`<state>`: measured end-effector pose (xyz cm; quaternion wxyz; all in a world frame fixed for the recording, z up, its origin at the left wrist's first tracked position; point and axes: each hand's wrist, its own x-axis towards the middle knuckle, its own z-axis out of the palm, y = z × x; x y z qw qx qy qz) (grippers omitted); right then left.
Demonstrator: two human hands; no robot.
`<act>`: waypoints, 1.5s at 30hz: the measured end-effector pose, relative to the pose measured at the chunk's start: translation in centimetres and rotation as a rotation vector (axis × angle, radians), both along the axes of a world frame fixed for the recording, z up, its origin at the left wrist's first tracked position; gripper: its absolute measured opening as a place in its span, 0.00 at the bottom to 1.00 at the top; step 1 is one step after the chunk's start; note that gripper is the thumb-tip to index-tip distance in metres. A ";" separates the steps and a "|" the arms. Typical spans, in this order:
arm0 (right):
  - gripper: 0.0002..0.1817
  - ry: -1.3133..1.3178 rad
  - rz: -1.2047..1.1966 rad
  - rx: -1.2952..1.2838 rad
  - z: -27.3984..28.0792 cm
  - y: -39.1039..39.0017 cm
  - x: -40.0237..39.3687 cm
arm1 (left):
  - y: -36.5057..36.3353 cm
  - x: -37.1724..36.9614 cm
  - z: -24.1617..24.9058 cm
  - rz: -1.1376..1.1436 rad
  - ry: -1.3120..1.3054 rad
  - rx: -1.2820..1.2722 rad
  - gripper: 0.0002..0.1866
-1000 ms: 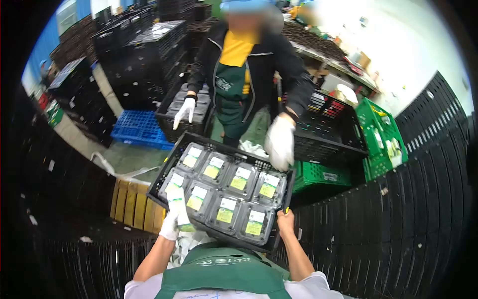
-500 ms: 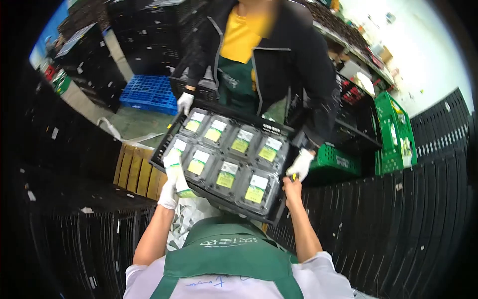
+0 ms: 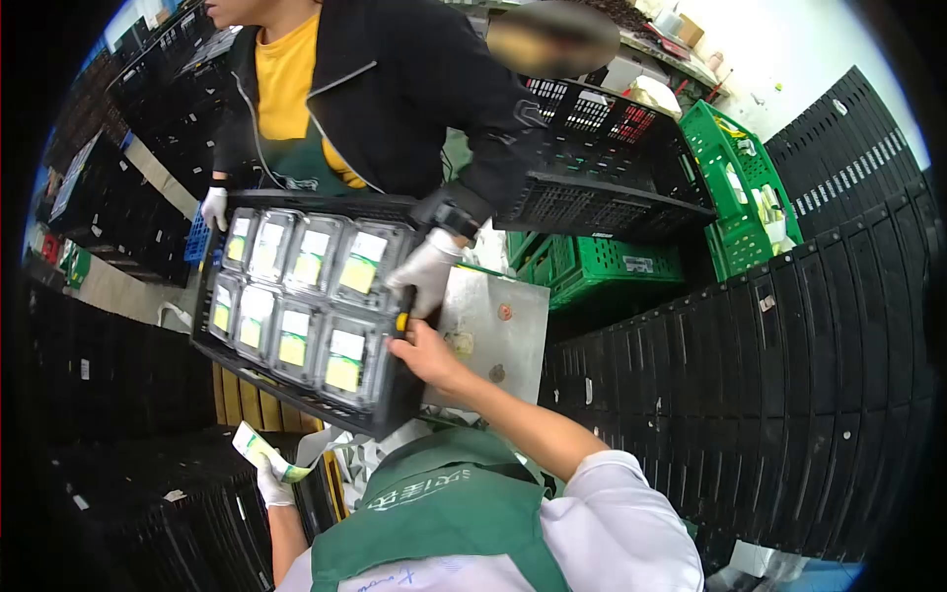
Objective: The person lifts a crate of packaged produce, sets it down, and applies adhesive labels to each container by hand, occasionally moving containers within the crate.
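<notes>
A black plastic crate [image 3: 296, 400] holds several clear lidded containers [image 3: 345, 360] with white and yellow-green labels. It is tilted, and a co-worker grips it on both sides in white gloves [image 3: 429, 276]. My bare right hand [image 3: 426, 353] holds the crate's right edge, just below the co-worker's glove and beside a yellow clip. Below the crate's near edge, my white-gloved left hand [image 3: 274, 485] is closed on a strip of labels [image 3: 258, 449], apart from the crate. Part of that strip trails right, toward my apron.
Tall stacks of black crates [image 3: 750, 395] line the right side, with more stacks [image 3: 109, 385] at left. Green crates [image 3: 621, 264] and an open black crate [image 3: 612, 148] stand beyond a metal surface [image 3: 498, 331]. A yellow slatted pallet [image 3: 247, 400] lies below.
The crate has moved left with the co-worker, and my right hand has gone left with it. My left hand has come down and away from the crate with the labels.
</notes>
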<state>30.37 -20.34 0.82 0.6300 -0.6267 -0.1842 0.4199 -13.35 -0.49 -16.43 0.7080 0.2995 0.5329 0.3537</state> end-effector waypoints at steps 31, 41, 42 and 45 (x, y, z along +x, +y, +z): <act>0.26 -1.719 0.142 -0.964 14.8 -5.7 38.9 | -12.0 2.0 1.4 0.291 0.229 -0.110 0.12; 0.39 -1.540 0.439 -0.965 23.2 8.3 24.1 | -12.5 -0.8 -0.6 0.362 0.101 -0.104 0.13; 0.39 -1.565 0.432 -0.893 21.6 9.1 23.0 | -12.5 -1.4 -0.9 0.365 0.086 -0.091 0.14; 0.38 -1.625 0.522 -0.906 18.0 10.7 16.5 | -12.6 -2.3 -0.5 0.405 0.062 -0.073 0.16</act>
